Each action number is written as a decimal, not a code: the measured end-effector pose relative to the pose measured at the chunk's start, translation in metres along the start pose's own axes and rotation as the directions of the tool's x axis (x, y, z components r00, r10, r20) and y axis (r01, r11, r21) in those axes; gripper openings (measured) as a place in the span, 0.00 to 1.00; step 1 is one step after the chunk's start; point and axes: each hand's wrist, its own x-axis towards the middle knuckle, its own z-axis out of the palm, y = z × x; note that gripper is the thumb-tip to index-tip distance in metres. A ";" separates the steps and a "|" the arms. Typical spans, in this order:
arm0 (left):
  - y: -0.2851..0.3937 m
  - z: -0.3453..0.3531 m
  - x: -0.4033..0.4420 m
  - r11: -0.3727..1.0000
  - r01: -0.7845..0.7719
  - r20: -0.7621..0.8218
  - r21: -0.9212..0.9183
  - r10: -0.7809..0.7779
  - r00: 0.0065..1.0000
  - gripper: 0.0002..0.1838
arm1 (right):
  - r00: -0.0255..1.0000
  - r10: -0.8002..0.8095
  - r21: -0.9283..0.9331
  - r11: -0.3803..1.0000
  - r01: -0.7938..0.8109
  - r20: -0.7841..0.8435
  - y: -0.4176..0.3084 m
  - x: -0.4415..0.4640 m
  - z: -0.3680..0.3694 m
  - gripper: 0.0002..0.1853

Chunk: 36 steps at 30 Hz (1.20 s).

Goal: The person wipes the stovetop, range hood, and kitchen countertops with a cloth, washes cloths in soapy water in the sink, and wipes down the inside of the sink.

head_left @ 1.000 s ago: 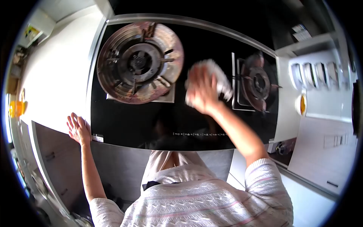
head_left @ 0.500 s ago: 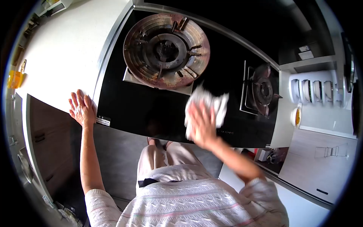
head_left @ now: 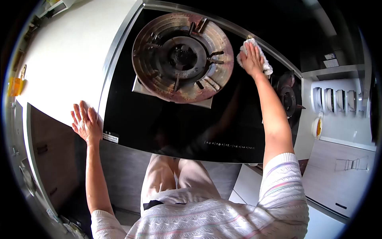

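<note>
My right hand (head_left: 252, 61) presses a crumpled white cloth (head_left: 266, 65) onto the black glass cooktop (head_left: 179, 127), near its far edge between the two burners. The fingers lie stretched over the cloth, and the palm hides part of it. My left hand (head_left: 86, 124) rests with fingers spread on the front edge of the white countertop (head_left: 75, 51), just left of the cooktop, holding nothing. Between the hands sits the left burner, topped by a large round, rust-stained metal ring (head_left: 143, 75).
The right burner (head_left: 287, 95) is partly hidden behind my right forearm. Farther right, a white rack holds several upright dishes (head_left: 334, 99), with a small bowl (head_left: 317, 127) in front of it. An orange container (head_left: 15, 86) stands at the far left of the countertop.
My right hand has slid the cloth from the front middle of the cooktop to the far edge, away from me and rightward. My left hand stays on the countertop.
</note>
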 end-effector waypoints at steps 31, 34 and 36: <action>0.026 -0.036 -0.004 0.992 0.071 0.081 -0.109 -0.062 0.995 0.27 | 0.854 -0.514 0.235 0.824 0.516 -0.076 -0.306 -0.264 0.012 0.35; 0.026 -0.043 -0.004 0.993 0.067 0.097 -0.096 -0.057 0.994 0.27 | 0.771 -0.610 0.244 0.732 0.636 -0.180 -0.338 -0.260 0.020 0.30; 0.024 -0.032 -0.003 0.997 0.063 0.096 -0.044 -0.058 0.994 0.27 | 0.687 -0.697 0.245 0.643 0.726 -0.208 -0.325 -0.274 0.020 0.28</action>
